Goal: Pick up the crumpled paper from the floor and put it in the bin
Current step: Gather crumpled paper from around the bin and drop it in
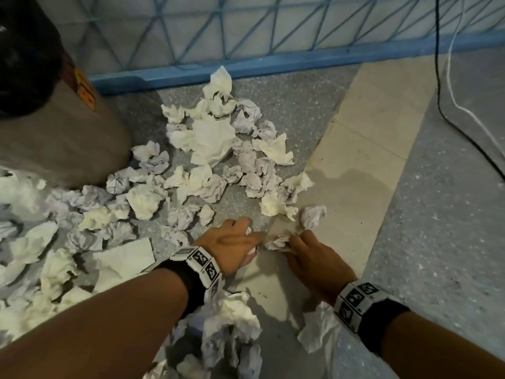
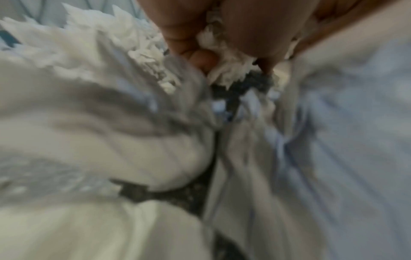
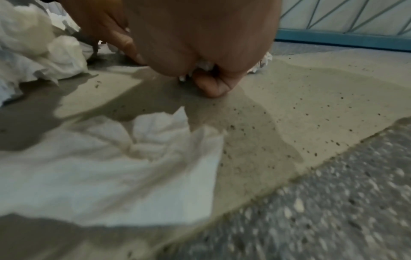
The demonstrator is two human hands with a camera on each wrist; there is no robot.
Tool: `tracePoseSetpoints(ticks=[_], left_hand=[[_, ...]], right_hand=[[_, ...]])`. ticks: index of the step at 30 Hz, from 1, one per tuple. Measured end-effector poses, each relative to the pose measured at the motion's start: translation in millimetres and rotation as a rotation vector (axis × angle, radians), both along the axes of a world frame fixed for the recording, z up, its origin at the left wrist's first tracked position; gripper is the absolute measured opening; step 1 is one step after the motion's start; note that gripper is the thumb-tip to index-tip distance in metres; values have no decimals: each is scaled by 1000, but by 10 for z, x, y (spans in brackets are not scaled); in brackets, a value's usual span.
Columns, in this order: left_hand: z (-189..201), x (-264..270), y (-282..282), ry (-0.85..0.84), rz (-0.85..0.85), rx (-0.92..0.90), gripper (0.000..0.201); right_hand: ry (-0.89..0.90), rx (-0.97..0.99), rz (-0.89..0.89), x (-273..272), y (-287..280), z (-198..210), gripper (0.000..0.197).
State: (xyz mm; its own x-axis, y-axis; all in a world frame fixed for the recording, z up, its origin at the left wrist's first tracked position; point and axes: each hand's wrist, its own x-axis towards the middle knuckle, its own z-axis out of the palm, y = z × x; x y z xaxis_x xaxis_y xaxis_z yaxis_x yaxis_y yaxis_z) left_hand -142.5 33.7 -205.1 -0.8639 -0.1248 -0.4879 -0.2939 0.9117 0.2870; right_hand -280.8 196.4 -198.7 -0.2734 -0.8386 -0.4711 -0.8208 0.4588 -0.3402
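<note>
Many crumpled paper balls (image 1: pixel 210 138) lie scattered over the floor in the head view. The bin (image 1: pixel 68 138), grey-brown with a dark inside, stands at the upper left. My left hand (image 1: pixel 240 239) and right hand (image 1: pixel 303 247) meet low over the floor at one small crumpled paper (image 1: pixel 277 242). In the left wrist view, curled fingers (image 2: pixel 184 35) grip white crumpled paper (image 2: pixel 224 58). The right wrist view shows my right hand (image 3: pixel 206 77) bunched near the floor, with bits of crumpled paper (image 3: pixel 204 66) showing inside the curled fingers. Whether both hands hold the same ball I cannot tell.
A blue lattice fence (image 1: pixel 273 64) runs along the far side. A black cable (image 1: pixel 439 91) and a white cable (image 1: pixel 455 88) trail over the floor at the right. More loose paper (image 1: pixel 235 318) lies under my forearms. A pale tile strip (image 1: pixel 355 160) crosses the speckled floor.
</note>
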Motion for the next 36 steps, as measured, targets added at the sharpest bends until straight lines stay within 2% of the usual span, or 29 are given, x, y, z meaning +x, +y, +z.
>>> tracePoseSetpoints(ticks=[2, 3, 5, 7, 11, 15, 18, 21, 24, 26, 28, 30, 32, 36], left_hand=[[-29, 118, -107, 31, 16, 68, 54], [8, 180, -151, 80, 4, 90, 50], [290, 260, -235, 149, -20, 58, 32], [733, 387, -334, 225, 65, 95, 28], [1741, 767, -676, 446, 132, -60, 31], [2685, 1124, -1370, 717, 271, -310, 31], [3132, 1363, -1964, 734, 485, -490, 37], [3126, 1531, -2469, 707, 624, -503, 44], [2858, 1591, -2703, 599, 735, -384, 46], [2653, 1610, -2722, 468, 777, -327, 47], [2583, 1600, -2694, 389, 800, -365, 52], [2664, 1566, -2623, 445, 797, -425, 48], [2814, 1491, -2510, 590, 772, -465, 41], [2943, 1226, -2035, 882, 727, -435, 34]], right_hand=[[-11, 19, 22, 8, -22, 22, 31], [-7, 21, 40, 22, -45, 55, 32], [-20, -36, 91, 62, -116, 187, 38], [-49, -97, 154, 81, -240, 438, 39], [-92, -334, 268, 105, -715, 1206, 16], [-125, -557, 280, 288, -1428, 2031, 15], [-103, -691, 273, 571, -2099, 2554, 18], [-59, -750, 332, 884, -2820, 2799, 22], [35, -589, 349, 1123, -3383, 2742, 25], [85, -457, 358, 1273, -3534, 2668, 35], [131, -383, 356, 1323, -3505, 2646, 51], [135, -406, 343, 1230, -3314, 2656, 58], [89, -473, 323, 1034, -3023, 2689, 56], [-167, -634, 164, 605, -2328, 2649, 52]])
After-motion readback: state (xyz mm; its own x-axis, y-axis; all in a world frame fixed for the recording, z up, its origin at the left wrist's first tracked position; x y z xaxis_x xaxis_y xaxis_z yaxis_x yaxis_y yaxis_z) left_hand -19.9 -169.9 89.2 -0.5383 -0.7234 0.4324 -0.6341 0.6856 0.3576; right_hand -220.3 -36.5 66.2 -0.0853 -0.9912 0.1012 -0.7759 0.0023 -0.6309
